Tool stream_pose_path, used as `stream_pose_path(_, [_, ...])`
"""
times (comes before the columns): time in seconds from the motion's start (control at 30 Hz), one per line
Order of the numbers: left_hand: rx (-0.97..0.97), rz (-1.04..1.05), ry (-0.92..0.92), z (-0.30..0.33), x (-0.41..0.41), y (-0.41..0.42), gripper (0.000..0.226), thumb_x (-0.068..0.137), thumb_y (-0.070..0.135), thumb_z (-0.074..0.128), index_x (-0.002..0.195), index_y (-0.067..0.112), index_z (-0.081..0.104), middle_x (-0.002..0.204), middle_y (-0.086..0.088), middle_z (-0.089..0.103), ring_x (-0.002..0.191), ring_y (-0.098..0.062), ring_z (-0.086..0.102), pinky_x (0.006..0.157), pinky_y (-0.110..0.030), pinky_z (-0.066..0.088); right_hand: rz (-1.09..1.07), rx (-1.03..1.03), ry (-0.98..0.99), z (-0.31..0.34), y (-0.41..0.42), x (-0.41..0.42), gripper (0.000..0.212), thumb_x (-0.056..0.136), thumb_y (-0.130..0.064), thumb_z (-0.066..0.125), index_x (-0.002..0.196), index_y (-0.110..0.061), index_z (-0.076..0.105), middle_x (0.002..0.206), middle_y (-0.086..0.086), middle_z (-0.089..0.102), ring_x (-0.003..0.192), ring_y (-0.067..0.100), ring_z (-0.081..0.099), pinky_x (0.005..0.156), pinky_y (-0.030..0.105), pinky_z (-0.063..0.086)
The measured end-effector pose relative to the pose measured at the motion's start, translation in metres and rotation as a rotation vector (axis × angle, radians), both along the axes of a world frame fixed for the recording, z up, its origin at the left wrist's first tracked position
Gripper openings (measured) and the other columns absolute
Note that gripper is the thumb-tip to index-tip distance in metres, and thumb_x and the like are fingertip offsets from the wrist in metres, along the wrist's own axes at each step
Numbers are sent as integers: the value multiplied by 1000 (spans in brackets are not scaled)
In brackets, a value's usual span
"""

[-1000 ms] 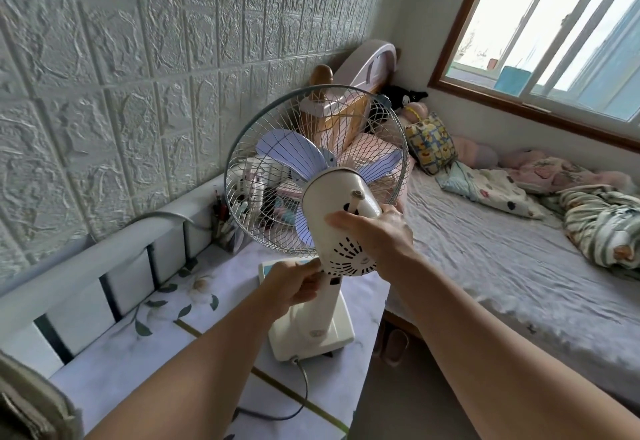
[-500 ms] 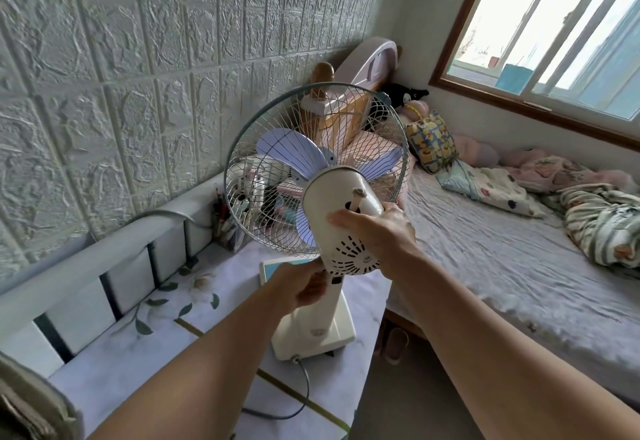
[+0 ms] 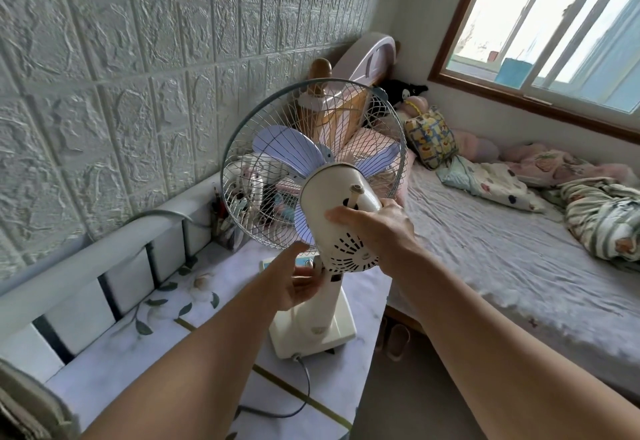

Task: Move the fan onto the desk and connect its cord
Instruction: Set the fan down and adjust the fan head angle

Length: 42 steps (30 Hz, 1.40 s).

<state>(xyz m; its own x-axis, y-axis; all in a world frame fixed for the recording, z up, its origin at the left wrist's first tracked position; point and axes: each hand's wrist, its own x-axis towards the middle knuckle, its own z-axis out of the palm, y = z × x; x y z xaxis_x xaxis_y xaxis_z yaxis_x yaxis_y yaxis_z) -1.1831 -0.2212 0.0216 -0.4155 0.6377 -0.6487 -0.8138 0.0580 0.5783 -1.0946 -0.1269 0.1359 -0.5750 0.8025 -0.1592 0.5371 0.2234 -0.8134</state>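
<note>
Cream plastic fan (image 3: 332,197) noted upright on the marble-patterned desk (image 3: 166,353). Square base (image 3: 311,332) flat on the top, near the right edge and close to the bed (image 3: 502,259). Grille facing away, toward the far end of the desk, with a pen holder (image 3: 225,228) just behind it.

Right hand (image 3: 377,231): fingers curled over the top rear of the motor housing, just beside the pull knob (image 3: 355,193). Closed in a loose hold on the housing, not clenched.

Left hand (image 3: 294,280): cupped and partly open, thumb and fingers around the neck under the housing, touching it. Firmness of hold not determinable.

Grey cord (image 3: 304,391) leaving the near edge of the base, looping across the desk toward the near side, then passing out of view behind the left forearm. Plug not visible. Socket not visible.

Step in hand, as judged: first part of the task effectively complete, fan on desk. Now steadying the fan or setting the tilt of its head. Cord connection not yet begun.

Next move, as judged:
- Release both hands after settling the head.
- Trace the cord to its plug end.
- Locate an outlet, possibly below the desk or along the textured wall (image 3: 138,75) at left, though none seen.
- Keep slack in the cord, so as not to drag the base toward the right edge.
- Check base well inside that edge before letting go.
</note>
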Motion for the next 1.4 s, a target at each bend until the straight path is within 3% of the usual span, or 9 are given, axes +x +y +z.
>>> stream_pose_path(0.1, [-28,39,-33,6,2,8,32,83,22,69,71,-5,57,59,-15,64,35,-15,61,39,-20,53,-9,12,-8,0,-1,-1,82,42,-53,74,113,-18,54,100,7,63,90,24,63,73,38,58])
stream_pose_path(0.3, [-30,20,60,5,2,14,18,85,-7,56,68,-2,57,57,-11,63,60,-15,58,39,-14,51,-8,5,2,-1,1,1,78,44,-52,74,111,-18,54,99,6,63,87,23,62,68,34,57])
stream_pose_path(0.43, [11,-36,124,-3,-3,14,16,90,-6,52,77,-1,60,66,-8,67,65,-12,62,50,-14,55,-1,9,-6,0,1,1,75,49,-51,77,111,-17,52,100,6,61,88,23,61,72,35,57])
stream_pose_path(0.57, [-11,-84,141,0,-10,18,15,89,-12,49,78,-6,58,74,-12,66,75,-17,60,85,-22,52,-4,17,-10,-1,2,0,77,48,-51,77,112,-18,52,101,6,62,89,23,61,71,35,57])
stream_pose_path(0.63, [-10,-97,190,0,-9,18,18,87,-15,48,76,-4,57,69,-10,66,73,-16,59,88,-26,50,-7,10,-5,-1,2,0,78,47,-51,77,112,-18,51,101,6,62,88,23,62,72,36,57])
stream_pose_path(0.77, [-40,-132,448,-3,-9,18,20,79,-23,52,76,-4,59,69,-12,63,70,-17,58,53,-15,57,-8,29,-12,-1,2,0,77,46,-52,77,111,-18,51,98,6,63,88,24,62,76,40,58])
stream_pose_path(1.03, [-285,-85,1049,-5,3,12,33,65,-2,71,66,20,46,64,1,54,68,-21,51,68,-35,49,-3,-2,13,0,2,0,73,49,-49,78,109,-18,50,97,6,62,87,23,62,71,36,57])
stream_pose_path(1.27, [-246,-120,916,3,8,4,28,72,-5,68,73,14,49,72,-4,57,70,-22,57,63,-35,55,13,-11,0,3,-2,0,72,52,-49,78,110,-16,50,97,8,62,86,23,62,73,36,58])
stream_pose_path(1.4, [-227,-185,705,12,13,-7,29,84,11,65,111,10,55,86,-5,63,73,-14,60,58,-26,49,24,-11,0,7,-5,3,74,53,-50,80,110,-13,49,100,8,60,90,25,62,75,37,58])
